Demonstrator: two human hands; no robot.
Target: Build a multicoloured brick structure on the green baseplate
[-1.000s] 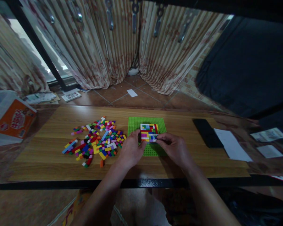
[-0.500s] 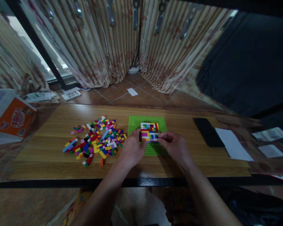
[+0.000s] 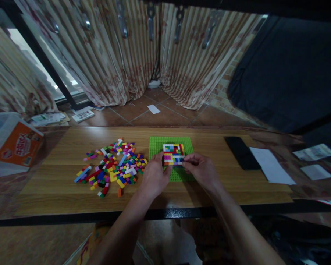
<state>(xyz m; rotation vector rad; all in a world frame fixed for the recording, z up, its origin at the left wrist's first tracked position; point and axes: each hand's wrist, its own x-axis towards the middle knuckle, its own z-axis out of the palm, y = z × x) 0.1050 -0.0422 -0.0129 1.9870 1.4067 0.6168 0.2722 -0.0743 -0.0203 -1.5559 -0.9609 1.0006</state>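
Note:
A rectangular toy brick build in many colours, with red, white and yellow along its edges, is held over a green studded baseplate. My left hand is closed on its left side, thumb at the near edge. At the near right corner, the thumb and fingers of my right hand are pinched together against the build. A small dark bit shows by those fingertips; whether it is a separate brick I cannot tell. A shadow lies under the build's near edge.
Loose bricks are heaped left of the baseplate, with an orange brick nearer me. To the right lie a black phone-like slab and white paper. A clear plastic tub with an orange label stands beyond the wooden tabletop's left end.
The camera view has shifted slightly. Both hands stay at the brick build, with the right fingertips still pinched at its near right corner.

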